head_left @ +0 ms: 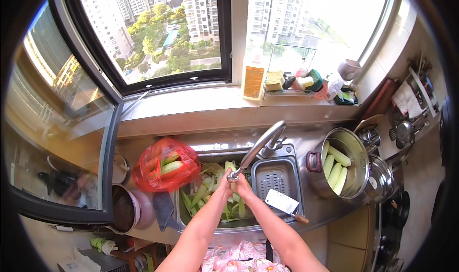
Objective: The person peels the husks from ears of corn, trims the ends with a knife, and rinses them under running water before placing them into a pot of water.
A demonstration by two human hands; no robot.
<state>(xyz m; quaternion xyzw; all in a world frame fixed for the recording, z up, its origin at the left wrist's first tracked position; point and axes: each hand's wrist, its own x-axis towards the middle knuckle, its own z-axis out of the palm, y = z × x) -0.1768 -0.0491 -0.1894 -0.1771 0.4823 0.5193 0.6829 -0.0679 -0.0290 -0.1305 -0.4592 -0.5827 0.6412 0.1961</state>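
My left hand (224, 183) and my right hand (244, 187) meet over the sink (180, 213), below the faucet (260, 147). Both are closed round what looks like an ear of corn (230, 166), its pale green end showing beyond the fingers. The faucet's spout partly hides the fingers and the ear. Green husks (198, 194) lie heaped in the basin beneath my hands. To the left, a red plastic bag (165, 164) holds more green ears. Several pale green ears (338, 174) lie in a large steel pot (359, 186) on the right.
A cleaver (282, 201) with a wooden handle lies across the front of the perforated drain basket (273, 176). A grey cloth (165, 212) hangs at the sink's left edge. An open window (114, 162) swings in on the left. Bottle (253, 82) and sponges (275, 80) line the sill.
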